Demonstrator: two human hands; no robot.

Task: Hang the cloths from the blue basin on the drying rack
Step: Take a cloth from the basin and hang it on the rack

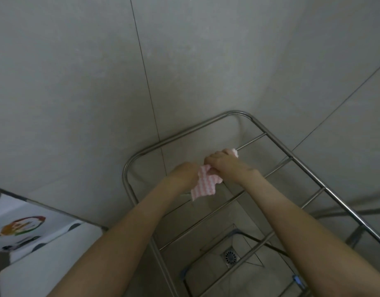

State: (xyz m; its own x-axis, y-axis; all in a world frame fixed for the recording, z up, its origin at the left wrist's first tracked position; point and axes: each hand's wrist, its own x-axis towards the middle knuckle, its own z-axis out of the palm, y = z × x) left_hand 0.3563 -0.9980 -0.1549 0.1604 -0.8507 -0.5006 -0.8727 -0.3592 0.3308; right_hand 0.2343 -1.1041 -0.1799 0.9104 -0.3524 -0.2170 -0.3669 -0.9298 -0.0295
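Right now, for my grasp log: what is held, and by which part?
One pink-striped cloth: the left hand grips its left edge, the right hand its bunched upper part; the lower corner hangs free.

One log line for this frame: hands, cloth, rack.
cloth: pink-striped, bunched | left hand: grips cloth | right hand: grips cloth | drying rack: under hands, no other cloth in view

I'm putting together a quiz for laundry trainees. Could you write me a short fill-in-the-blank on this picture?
1. The cloth is striped white and ____.
2. The left hand and the right hand both hold it at the metal drying ____.
3. Seen down through its bars is a round floor ____.

Missing words: pink; rack; drain.
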